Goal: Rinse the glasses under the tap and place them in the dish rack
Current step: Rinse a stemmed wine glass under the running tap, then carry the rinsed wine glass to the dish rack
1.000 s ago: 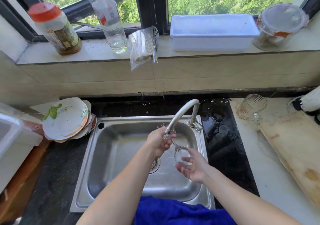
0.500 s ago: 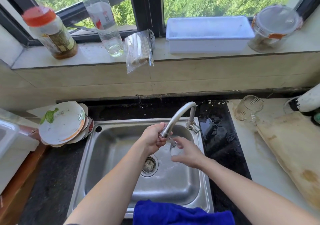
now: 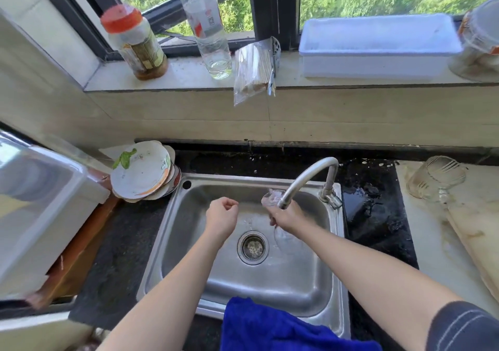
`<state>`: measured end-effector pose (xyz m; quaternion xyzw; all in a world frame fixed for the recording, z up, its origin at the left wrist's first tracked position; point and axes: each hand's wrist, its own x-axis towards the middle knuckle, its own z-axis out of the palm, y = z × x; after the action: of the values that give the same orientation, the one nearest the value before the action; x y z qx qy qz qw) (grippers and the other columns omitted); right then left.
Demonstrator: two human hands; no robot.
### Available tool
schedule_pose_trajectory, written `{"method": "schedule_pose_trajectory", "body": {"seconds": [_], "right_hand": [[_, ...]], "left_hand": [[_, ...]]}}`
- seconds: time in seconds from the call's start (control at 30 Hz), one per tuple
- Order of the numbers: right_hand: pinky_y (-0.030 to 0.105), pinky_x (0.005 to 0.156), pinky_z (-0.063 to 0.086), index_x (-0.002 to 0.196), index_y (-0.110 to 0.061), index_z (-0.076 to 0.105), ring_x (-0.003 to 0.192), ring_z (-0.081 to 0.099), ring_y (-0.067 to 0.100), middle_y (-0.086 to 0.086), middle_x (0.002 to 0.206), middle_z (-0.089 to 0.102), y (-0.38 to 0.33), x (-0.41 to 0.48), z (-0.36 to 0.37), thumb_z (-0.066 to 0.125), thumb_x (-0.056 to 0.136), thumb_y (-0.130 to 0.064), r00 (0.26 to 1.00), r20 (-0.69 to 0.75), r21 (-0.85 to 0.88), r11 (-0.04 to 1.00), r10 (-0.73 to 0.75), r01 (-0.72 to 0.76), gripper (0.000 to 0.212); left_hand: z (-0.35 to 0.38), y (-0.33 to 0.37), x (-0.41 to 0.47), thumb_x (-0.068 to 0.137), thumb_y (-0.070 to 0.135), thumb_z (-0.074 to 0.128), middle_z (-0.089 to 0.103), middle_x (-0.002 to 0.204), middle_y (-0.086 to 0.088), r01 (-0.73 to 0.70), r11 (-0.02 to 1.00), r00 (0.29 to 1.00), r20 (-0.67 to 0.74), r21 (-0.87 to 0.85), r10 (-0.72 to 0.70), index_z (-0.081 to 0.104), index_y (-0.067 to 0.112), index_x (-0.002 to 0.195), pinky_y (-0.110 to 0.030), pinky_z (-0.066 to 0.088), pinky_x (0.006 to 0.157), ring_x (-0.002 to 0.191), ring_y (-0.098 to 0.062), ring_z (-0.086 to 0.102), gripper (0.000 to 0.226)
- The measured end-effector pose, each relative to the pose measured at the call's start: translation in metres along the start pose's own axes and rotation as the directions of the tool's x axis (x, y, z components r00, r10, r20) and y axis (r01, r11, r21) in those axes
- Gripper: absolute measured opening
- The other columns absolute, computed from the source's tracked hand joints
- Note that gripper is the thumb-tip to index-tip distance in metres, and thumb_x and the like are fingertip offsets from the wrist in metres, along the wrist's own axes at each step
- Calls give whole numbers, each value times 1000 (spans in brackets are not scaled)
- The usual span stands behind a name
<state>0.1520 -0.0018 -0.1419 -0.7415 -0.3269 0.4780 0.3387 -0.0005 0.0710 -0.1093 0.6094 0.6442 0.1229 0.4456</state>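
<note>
My right hand (image 3: 290, 217) grips a clear glass (image 3: 270, 199) over the steel sink (image 3: 186, 256), right under the spout of the curved tap (image 3: 310, 175). One end of the glass shows beside the spout and the other end pokes out below my hand. To the left, over the basin, my left hand (image 3: 222, 215) is held with curled fingers, touching nothing. A second ribbed glass (image 3: 434, 179) lies on its side on the pale counter to the right.
Dirty bowls (image 3: 143, 172) are stacked at the sink's left corner, with a white plastic bin (image 3: 40, 205) further left. A blue cloth (image 3: 270, 326) hangs over the front rim. A wooden board (image 3: 483, 245) lies far right. Bottles, a jar and a white box (image 3: 378, 48) line the sill.
My left hand has let go of the tap spout and moved left. My right hand has closed round the glass and raised it to the spout.
</note>
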Motion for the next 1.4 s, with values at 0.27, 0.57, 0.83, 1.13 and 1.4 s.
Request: {"method": "schedule_pose_trajectory", "body": {"seconds": [0.27, 0.57, 0.83, 1.13, 1.4], "right_hand": [[38, 71, 52, 88, -28, 60, 81, 68, 23, -2, 78, 67, -3, -21, 7, 63, 87, -43, 996, -77, 142, 989, 53, -42, 15], [27, 68, 39, 110, -19, 62, 76, 55, 12, 2, 106, 72, 15, -110, -37, 48, 99, -34, 896, -221, 487, 839, 386, -242, 23], [19, 58, 40, 104, 1, 67, 62, 51, 6, 7, 97, 67, 44, -260, -109, 47, 102, -22, 633, -667, 498, 867, 393, -13, 30], [46, 93, 51, 79, -23, 63, 90, 66, 25, 9, 94, 71, 159, -494, -138, 56, 98, -22, 152, -899, 433, 886, 411, 165, 20], [37, 81, 49, 79, -15, 58, 84, 59, 21, 6, 89, 64, 290, -717, -99, 48, 100, -25, -118, -732, 606, 721, 671, 336, 25]], "left_hand": [[2, -12, -4, 87, 14, 49, 69, 95, -9, -162, 889, 985, 124, 428, 120, 65, 12, 92, -28, 43, 73, 95, -30, 61, 16], [49, 18, -38, 84, 15, 44, 67, 96, -9, -612, 630, 779, 499, 477, 379, 63, 10, 93, -36, 50, 76, 92, -30, 60, 22], [114, 87, -148, 83, 15, 44, 66, 88, -11, -884, 373, 454, 704, 282, 546, 55, 11, 77, -36, 52, 74, 87, -32, 63, 13], [203, 96, -360, 93, 19, 45, 68, 99, -13, -996, 90, 59, 818, 9, 573, 64, 10, 105, -32, 46, 75, 94, -32, 61, 24], [275, 17, -594, 89, 19, 48, 68, 101, -8, -969, -39, -230, 832, -244, 505, 68, 13, 99, -33, 47, 79, 97, -29, 62, 23]]}}
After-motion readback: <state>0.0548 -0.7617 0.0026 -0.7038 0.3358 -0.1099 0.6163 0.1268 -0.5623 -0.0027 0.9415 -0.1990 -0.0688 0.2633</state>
